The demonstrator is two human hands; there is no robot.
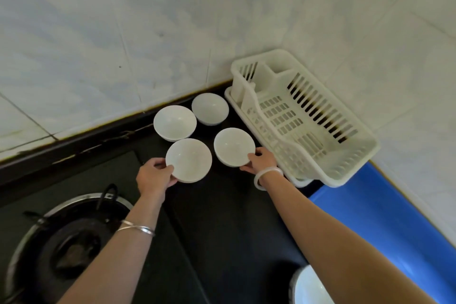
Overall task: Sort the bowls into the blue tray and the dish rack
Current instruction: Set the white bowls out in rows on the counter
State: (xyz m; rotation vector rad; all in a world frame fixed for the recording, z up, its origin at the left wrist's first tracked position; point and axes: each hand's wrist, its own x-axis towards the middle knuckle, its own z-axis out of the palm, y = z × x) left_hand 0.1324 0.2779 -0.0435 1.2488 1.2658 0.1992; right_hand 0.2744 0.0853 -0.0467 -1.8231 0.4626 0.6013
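Several white bowls stand on the black counter. My left hand (154, 176) grips the near left bowl (189, 160) by its rim. My right hand (259, 160) holds the near right bowl (234, 146) at its right edge. Two more bowls sit behind them: the far left bowl (174, 122) and the far right bowl (209, 108) by the wall. The white dish rack (306, 116) stands empty at the right, against the tiled wall. The blue tray (385, 227) lies in front of the rack, partly under my right forearm.
A gas burner (66, 244) with a black pan support takes up the lower left. Another white bowl (311, 289) shows at the bottom edge, beside the blue tray. Tiled walls (123, 32) close off the back and the right side.
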